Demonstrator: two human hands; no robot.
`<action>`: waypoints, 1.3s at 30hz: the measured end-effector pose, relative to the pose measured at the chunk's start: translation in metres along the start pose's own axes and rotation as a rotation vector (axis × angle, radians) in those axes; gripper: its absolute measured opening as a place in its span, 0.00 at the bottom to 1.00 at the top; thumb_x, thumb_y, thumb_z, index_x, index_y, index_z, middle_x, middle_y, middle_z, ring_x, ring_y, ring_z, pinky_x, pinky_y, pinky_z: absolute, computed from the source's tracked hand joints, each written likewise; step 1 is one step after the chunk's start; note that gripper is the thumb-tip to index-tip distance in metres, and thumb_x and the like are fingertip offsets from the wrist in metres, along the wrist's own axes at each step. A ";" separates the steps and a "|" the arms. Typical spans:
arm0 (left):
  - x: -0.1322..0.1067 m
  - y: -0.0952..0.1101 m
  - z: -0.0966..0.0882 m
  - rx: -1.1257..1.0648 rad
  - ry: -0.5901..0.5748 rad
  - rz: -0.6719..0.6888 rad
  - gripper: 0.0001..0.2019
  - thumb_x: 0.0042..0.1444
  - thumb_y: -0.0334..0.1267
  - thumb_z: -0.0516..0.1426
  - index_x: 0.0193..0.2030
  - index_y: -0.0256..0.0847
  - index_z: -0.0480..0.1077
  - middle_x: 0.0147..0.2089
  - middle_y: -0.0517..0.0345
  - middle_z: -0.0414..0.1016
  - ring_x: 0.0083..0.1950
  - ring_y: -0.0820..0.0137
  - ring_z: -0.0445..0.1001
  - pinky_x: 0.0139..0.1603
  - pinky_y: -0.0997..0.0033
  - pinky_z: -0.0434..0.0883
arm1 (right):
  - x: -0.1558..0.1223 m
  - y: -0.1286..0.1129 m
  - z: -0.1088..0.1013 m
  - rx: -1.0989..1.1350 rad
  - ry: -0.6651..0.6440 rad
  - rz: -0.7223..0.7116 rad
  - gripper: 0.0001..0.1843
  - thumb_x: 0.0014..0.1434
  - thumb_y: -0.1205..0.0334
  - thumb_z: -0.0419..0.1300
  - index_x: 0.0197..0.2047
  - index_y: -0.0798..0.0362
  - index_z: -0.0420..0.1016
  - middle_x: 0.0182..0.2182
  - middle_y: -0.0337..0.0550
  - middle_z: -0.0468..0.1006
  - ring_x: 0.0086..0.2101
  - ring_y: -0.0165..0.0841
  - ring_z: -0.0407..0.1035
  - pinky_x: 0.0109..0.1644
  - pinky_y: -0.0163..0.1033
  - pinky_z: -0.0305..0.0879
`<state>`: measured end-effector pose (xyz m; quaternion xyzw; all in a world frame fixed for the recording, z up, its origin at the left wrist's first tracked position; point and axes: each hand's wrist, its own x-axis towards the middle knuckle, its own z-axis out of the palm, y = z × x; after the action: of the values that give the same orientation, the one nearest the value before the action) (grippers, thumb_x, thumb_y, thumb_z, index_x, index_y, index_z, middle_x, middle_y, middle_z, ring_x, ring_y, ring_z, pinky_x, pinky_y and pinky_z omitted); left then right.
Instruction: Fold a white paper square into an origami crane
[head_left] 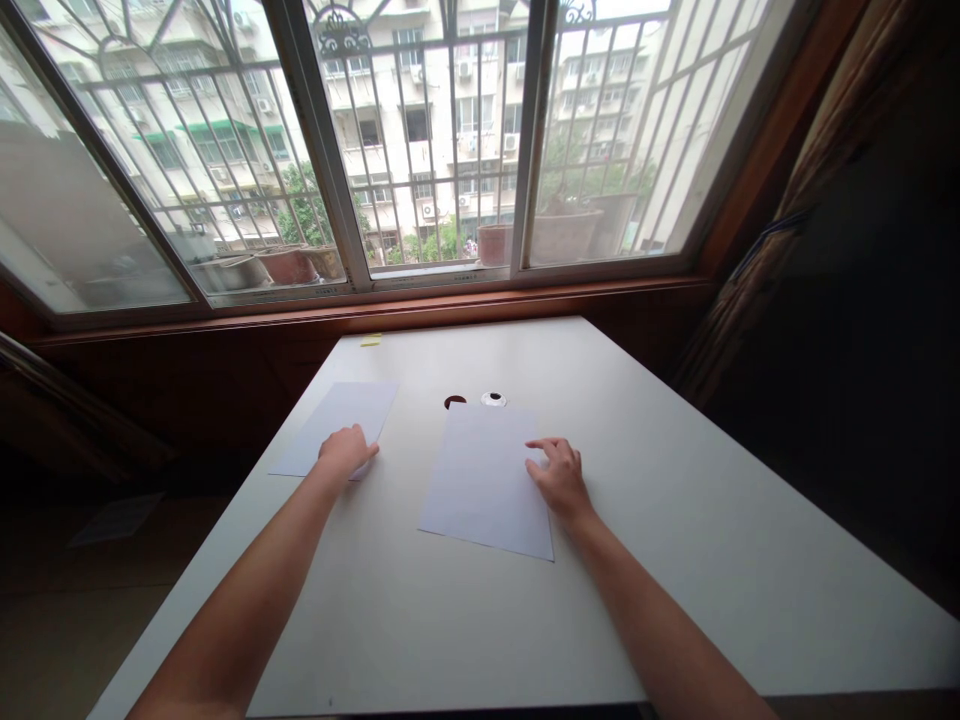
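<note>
L hand point(347, 452) is at near R corner of L sheet point(352, 403), can't tell if gripping; R hand point(561, 480), thumb & fingers apart, is at R edge of ctr sheet point(480, 475), both lying flat prob. b/c white tbl point(675, 570) supports them.

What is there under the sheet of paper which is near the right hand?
The sheet lies on the white table. Its far left corner partly covers a dark round hole, whose far part is visible. What else is under the sheet cannot be seen.
</note>
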<state>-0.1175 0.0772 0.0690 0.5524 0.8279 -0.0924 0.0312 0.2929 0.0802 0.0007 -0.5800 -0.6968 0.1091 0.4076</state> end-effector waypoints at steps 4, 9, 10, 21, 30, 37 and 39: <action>-0.006 0.004 -0.003 0.030 0.021 0.059 0.22 0.60 0.46 0.53 0.56 0.33 0.67 0.52 0.35 0.76 0.52 0.50 0.76 0.47 0.59 0.72 | -0.001 -0.002 -0.001 0.006 -0.009 0.010 0.17 0.55 0.62 0.58 0.47 0.48 0.78 0.45 0.47 0.71 0.46 0.43 0.63 0.58 0.49 0.59; -0.013 0.016 0.000 0.066 0.059 0.111 0.24 0.61 0.36 0.51 0.63 0.31 0.62 0.52 0.33 0.75 0.53 0.49 0.76 0.48 0.58 0.72 | -0.001 -0.002 -0.002 0.012 -0.021 0.017 0.17 0.55 0.62 0.58 0.48 0.48 0.78 0.46 0.47 0.71 0.46 0.44 0.63 0.57 0.49 0.61; -0.014 0.018 0.001 0.070 0.066 0.115 0.25 0.61 0.34 0.50 0.65 0.31 0.60 0.53 0.33 0.75 0.53 0.49 0.76 0.49 0.57 0.72 | -0.001 -0.001 -0.001 0.012 -0.022 0.018 0.17 0.55 0.62 0.57 0.48 0.48 0.78 0.46 0.47 0.71 0.46 0.44 0.63 0.56 0.49 0.61; -0.018 0.018 0.004 0.098 0.110 0.146 0.29 0.62 0.28 0.48 0.70 0.33 0.54 0.49 0.35 0.77 0.52 0.51 0.77 0.49 0.57 0.73 | 0.000 0.001 0.000 0.017 -0.030 -0.007 0.17 0.56 0.62 0.57 0.48 0.48 0.78 0.44 0.46 0.73 0.44 0.43 0.64 0.55 0.47 0.61; -0.026 0.012 -0.010 0.092 0.217 0.138 0.14 0.61 0.28 0.48 0.47 0.32 0.73 0.44 0.35 0.78 0.46 0.52 0.80 0.45 0.58 0.75 | 0.001 0.003 0.001 0.026 -0.031 -0.029 0.17 0.56 0.62 0.56 0.47 0.49 0.78 0.44 0.46 0.75 0.45 0.43 0.65 0.55 0.48 0.60; -0.043 0.018 -0.036 0.056 0.368 0.181 0.17 0.65 0.31 0.45 0.41 0.32 0.75 0.38 0.37 0.78 0.41 0.48 0.80 0.40 0.53 0.75 | 0.001 -0.002 -0.002 0.045 -0.037 -0.006 0.16 0.56 0.61 0.57 0.45 0.49 0.80 0.44 0.46 0.76 0.45 0.44 0.66 0.56 0.50 0.61; -0.052 0.028 -0.042 0.038 0.406 0.228 0.18 0.66 0.33 0.44 0.40 0.32 0.75 0.38 0.37 0.78 0.40 0.48 0.80 0.38 0.53 0.74 | 0.002 -0.004 -0.004 0.077 -0.049 -0.025 0.14 0.58 0.59 0.56 0.44 0.50 0.80 0.42 0.46 0.78 0.45 0.44 0.68 0.57 0.51 0.60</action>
<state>-0.0691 0.0480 0.1145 0.6500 0.7477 0.0089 -0.1360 0.2929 0.0789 0.0070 -0.5520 -0.7093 0.1451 0.4138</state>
